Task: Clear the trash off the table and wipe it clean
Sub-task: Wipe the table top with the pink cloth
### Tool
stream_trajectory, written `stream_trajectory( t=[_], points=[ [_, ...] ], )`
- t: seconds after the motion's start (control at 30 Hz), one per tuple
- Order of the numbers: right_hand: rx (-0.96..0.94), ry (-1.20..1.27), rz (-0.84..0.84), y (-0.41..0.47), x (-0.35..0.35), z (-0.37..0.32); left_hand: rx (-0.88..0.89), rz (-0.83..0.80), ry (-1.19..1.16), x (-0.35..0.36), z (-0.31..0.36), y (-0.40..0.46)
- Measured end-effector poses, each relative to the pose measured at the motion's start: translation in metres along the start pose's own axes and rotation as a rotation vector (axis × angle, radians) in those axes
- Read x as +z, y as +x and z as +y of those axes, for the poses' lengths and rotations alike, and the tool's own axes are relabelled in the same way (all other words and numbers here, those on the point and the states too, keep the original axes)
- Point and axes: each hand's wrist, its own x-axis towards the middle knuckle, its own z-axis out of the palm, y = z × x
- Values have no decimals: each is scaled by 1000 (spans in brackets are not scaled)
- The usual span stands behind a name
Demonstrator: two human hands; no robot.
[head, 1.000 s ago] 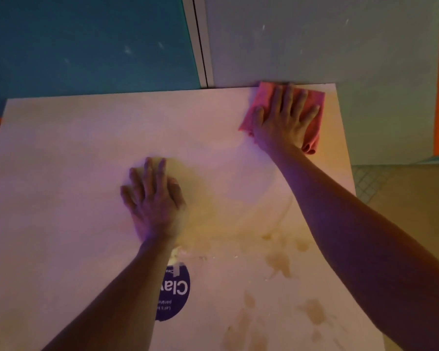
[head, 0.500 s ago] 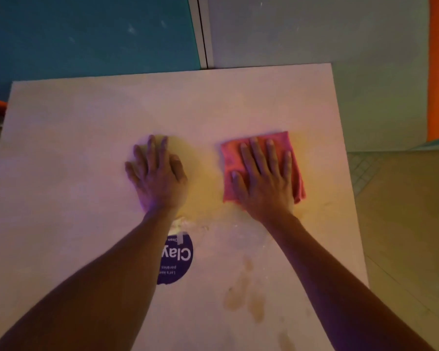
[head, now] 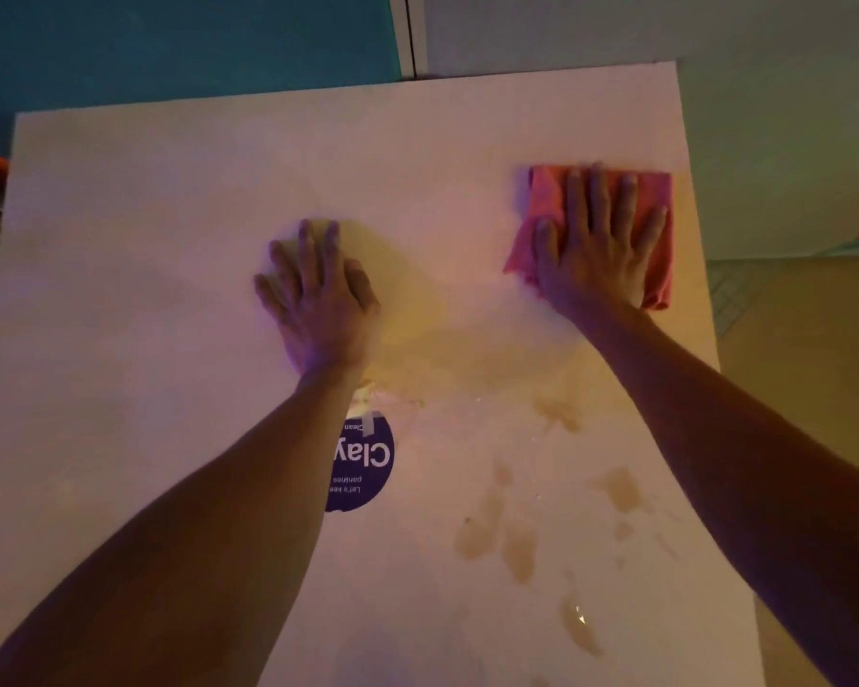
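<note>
Table (head: 169, 240): a pale square top is seen from above, its far edge set against a teal and grey wall.
Cloth (head: 546, 200): a folded pink-red rag is laid flat near the table's far right edge.
Right hand (head: 598, 250): pressed palm down on the cloth with fingers straight and slightly spread; nothing is gripped.
Left hand (head: 318, 300): laid flat on the bare top near the middle, fingers straight and close together, nothing held.
Stains (head: 517, 533): brownish wet patches are scattered over the near right part of the top.
Sticker (head: 368, 463): a round dark blue label with white lettering is partly covered by the left forearm.
</note>
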Motion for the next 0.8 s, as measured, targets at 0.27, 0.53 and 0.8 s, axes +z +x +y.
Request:
stream_trajectory(
  t=[0.27, 0.53, 0.8],
  points=[
    [-55, 20, 4, 0, 12, -40, -2, 16, -9, 1, -1, 0],
    [-243, 53, 8, -137, 20, -50, -7, 17, -27, -3, 3, -3],
    [-215, 67, -27, -279, 7, -11, 64, -14, -133, -11, -11, -7]
  ],
)
